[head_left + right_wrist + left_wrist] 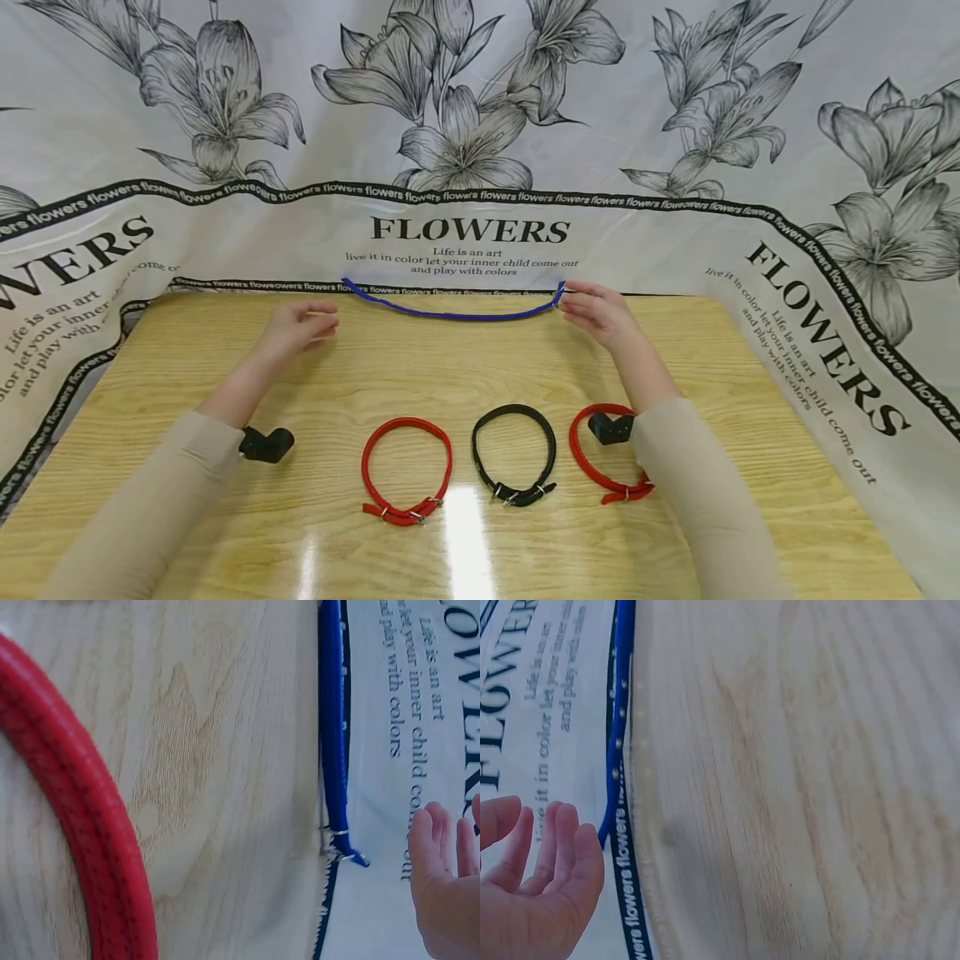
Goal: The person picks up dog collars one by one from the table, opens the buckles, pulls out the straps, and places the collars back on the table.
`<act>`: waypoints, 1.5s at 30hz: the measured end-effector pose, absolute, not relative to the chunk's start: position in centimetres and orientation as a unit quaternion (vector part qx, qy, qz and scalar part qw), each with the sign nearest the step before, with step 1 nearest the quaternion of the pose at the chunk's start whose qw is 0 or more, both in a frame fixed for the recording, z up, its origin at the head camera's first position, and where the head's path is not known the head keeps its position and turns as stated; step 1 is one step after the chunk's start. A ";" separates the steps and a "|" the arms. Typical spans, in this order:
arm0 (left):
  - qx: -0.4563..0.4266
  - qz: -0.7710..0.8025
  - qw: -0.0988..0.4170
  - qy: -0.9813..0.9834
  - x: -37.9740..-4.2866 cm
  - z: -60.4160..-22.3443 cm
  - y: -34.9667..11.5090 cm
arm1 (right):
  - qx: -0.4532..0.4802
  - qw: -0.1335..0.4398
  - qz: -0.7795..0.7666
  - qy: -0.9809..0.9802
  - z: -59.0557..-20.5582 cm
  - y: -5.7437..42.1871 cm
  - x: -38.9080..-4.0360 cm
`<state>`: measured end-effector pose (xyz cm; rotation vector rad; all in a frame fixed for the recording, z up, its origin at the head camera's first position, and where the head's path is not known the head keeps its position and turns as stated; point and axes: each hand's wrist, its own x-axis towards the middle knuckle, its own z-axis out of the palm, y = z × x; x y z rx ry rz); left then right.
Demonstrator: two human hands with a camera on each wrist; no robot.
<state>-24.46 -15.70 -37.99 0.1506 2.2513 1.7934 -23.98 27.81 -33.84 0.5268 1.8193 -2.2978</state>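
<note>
At far left, a beige sleeve (161, 479) with a black wrist device (267, 445) extends over the table (465, 375). The left hand (296, 325) is open, its fingers loosely bent and holding nothing, just beside the left end of the blue strap. The blue strap (465, 317) lies along the far edge of the table, its middle bowed toward the person and both ends over the printed cloth (637, 242). Punched holes show toward its left end and metal fittings (337, 844) at its right.

Nearer the person, three fastened loops lie in a row: a left red collar (365, 462), a black collar (553, 442) at centre, and a right red collar (573, 437), partly hidden by the right sleeve (697, 492) and its wrist device (609, 428).

The right hand (600, 312) is open, fingers relaxed, near the strap's right end; the right wrist view shows a gap between them.
</note>
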 end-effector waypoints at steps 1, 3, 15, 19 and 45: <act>0.059 0.610 0.134 0.779 -24.2 -37.9 -15.6 | 0.169 0.087 -0.768 0.611 -33.7 27.7 -23.8; 0.068 0.601 0.138 0.784 -23.6 -37.9 -15.4 | 0.154 0.097 -0.767 0.616 -33.4 27.4 -23.3; 0.128 0.608 0.158 0.767 -19.1 -37.7 -14.2 | 0.054 0.143 -0.737 0.659 -33.8 24.6 -19.7; 0.159 0.599 0.163 0.768 -17.6 -37.9 -14.1 | 0.039 0.167 -0.728 0.664 -34.1 23.2 -18.2; 0.546 0.280 0.128 0.779 -12.2 -40.9 -10.3 | -0.554 0.040 -0.177 0.813 -39.4 14.0 -10.4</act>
